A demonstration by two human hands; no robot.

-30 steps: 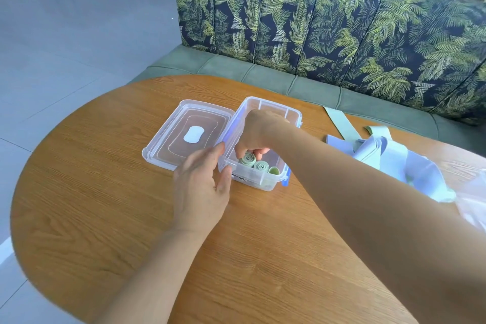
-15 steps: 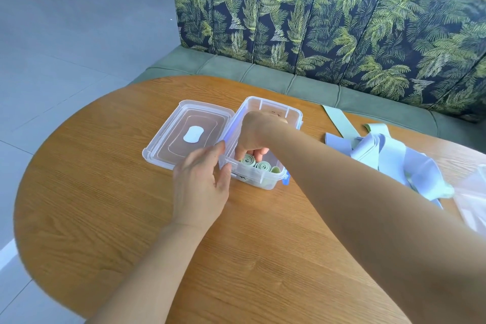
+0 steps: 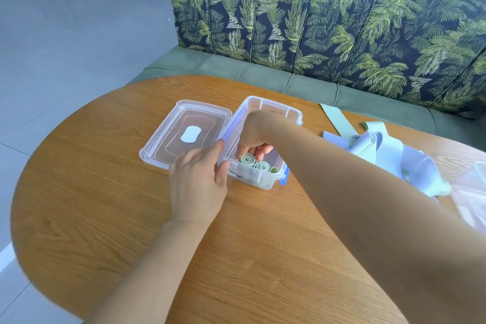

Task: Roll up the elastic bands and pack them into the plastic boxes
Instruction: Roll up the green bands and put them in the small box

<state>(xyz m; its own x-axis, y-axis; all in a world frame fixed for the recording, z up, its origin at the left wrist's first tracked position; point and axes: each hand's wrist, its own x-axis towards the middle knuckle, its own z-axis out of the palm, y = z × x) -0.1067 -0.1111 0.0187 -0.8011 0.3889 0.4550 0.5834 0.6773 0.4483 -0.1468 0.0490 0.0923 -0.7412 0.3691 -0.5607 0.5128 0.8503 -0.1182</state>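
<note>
My right hand [image 3: 252,137] is down inside the box [image 3: 265,105], fingers curled, thumb on one side and fingertips on the other, pinching a green roll [image 3: 247,159] that stands on end at the near end. A second roll [image 3: 263,166] sits touching it on the right, also in the box. My left hand [image 3: 197,179] lies on the table [image 3: 105,192], fingers nearly straight, forefinger and thumb braced against the box's near left corner. The lid [image 3: 168,134] lies just left of the box, touching it. Loose bands [image 3: 389,152], pale blue and green, lie in a heap well to the right.
</note>
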